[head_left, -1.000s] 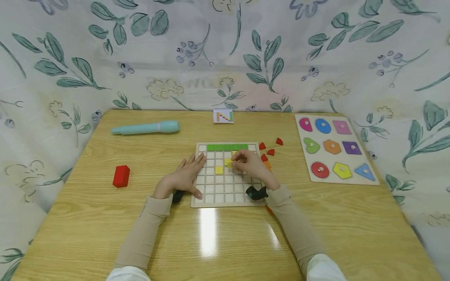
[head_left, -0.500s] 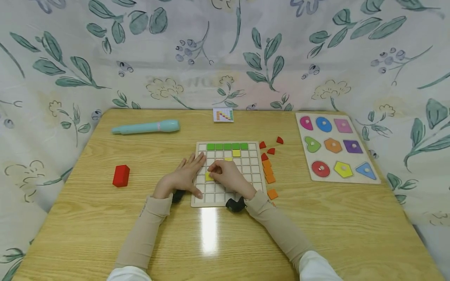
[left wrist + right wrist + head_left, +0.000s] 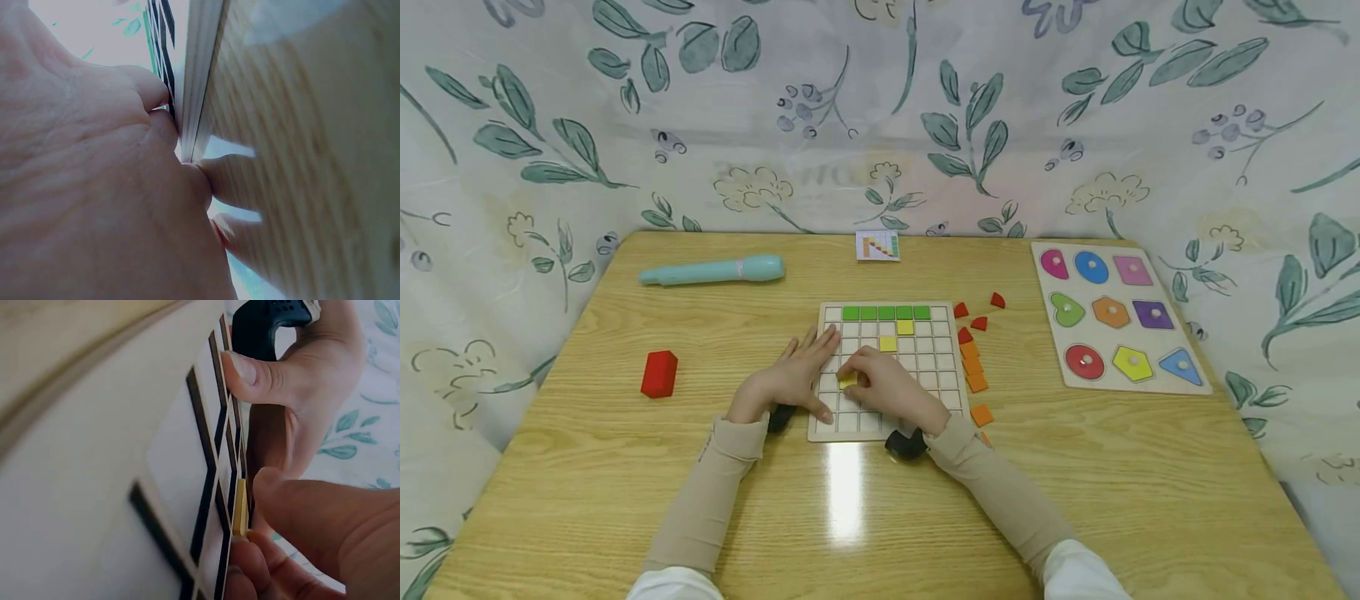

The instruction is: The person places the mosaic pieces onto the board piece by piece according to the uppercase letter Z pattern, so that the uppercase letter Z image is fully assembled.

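A wooden grid board (image 3: 943, 382) lies on the table, with several green tiles (image 3: 886, 313) along its far row. My left hand (image 3: 793, 377) spreads its fingers over the board's left edge; the left wrist view shows the palm (image 3: 94, 175) beside the board's rim (image 3: 197, 75). My right hand (image 3: 891, 387) reaches across the board, thumb and curled fingers around a yellow tile (image 3: 847, 382) in the second column from the left. Seen from the right wrist, this yellow tile (image 3: 240, 509) stands at the grid surface between thumb and fingertips. Two other yellow tiles (image 3: 888, 343) show farther up diagonally.
Several orange tiles (image 3: 972, 365) and red quarter-round pieces (image 3: 979, 323) lie right of the board. A knob puzzle (image 3: 1120, 350) sits far right. A pattern card (image 3: 877, 247), a teal pen-shaped object (image 3: 711, 272) and a red block (image 3: 659, 374) lie around.
My right hand has moved left and nearer across the board, to the yellow tile in the second column, its fingers then shifting slightly. My left hand has stayed put.
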Demonstrator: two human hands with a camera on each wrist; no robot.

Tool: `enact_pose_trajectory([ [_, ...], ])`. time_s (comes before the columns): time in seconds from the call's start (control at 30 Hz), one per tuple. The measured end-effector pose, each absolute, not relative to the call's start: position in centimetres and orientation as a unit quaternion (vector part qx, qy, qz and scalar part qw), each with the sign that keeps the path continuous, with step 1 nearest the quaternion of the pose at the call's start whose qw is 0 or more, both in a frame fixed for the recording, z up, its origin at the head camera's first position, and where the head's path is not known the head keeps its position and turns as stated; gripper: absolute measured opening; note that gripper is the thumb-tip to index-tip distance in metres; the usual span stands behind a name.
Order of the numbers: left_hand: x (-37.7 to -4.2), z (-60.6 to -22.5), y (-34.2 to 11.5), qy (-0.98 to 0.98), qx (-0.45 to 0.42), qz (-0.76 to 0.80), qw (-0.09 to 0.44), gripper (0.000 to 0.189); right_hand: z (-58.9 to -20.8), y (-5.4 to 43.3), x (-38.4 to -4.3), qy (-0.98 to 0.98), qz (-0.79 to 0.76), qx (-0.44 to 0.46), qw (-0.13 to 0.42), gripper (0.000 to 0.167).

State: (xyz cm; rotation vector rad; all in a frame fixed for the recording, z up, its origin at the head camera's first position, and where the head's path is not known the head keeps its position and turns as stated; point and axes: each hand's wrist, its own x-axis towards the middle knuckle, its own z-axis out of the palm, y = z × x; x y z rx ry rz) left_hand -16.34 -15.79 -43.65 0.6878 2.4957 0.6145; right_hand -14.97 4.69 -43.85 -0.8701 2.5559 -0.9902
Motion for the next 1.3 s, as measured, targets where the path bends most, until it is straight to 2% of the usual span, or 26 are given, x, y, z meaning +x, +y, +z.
enact_pose_trajectory([
  [0.23,-16.3,-43.5,-15.4,0.909,0.252,0.229,0.240,0.134,-43.3,7.4,-14.9,0.865,-0.381,-0.295,0.142,0.026],
  [0.53,-16.4,-43.3,-15.3,0.908,0.252,0.230,0.244,0.135,-43.3,15.9,-14.8,0.865,-0.439,-0.202,0.136,0.024],
  [0.73,-16.3,-43.2,-15.5,0.907,0.249,0.228,0.250,0.136,-44.0,21.8,-12.7,0.872,-0.454,-0.146,0.111,0.027],
  [0.83,-16.3,-43.1,-15.7,0.907,0.249,0.226,0.253,0.136,-44.5,23.6,-11.1,0.877,-0.444,-0.140,0.123,0.033],
  [0.97,-16.3,-43.0,-16.0,0.909,0.247,0.226,0.248,0.135,-44.8,23.7,-9.5,0.900,-0.375,-0.181,0.129,0.055],
  [1.1,-16.3,-42.9,-16.2,0.912,0.243,0.220,0.244,0.135,-44.6,22.3,-9.4,0.922,-0.306,-0.214,0.102,0.074],
  [1.17,-16.4,-43.0,-16.1,0.910,0.245,0.224,0.248,0.134,-44.5,22.0,-9.6,0.929,-0.295,-0.201,0.099,0.075],
  [1.3,-16.4,-43.3,-15.7,0.905,0.248,0.232,0.255,0.132,-44.6,22.2,-10.6,0.934,-0.302,-0.163,0.103,0.065],
])
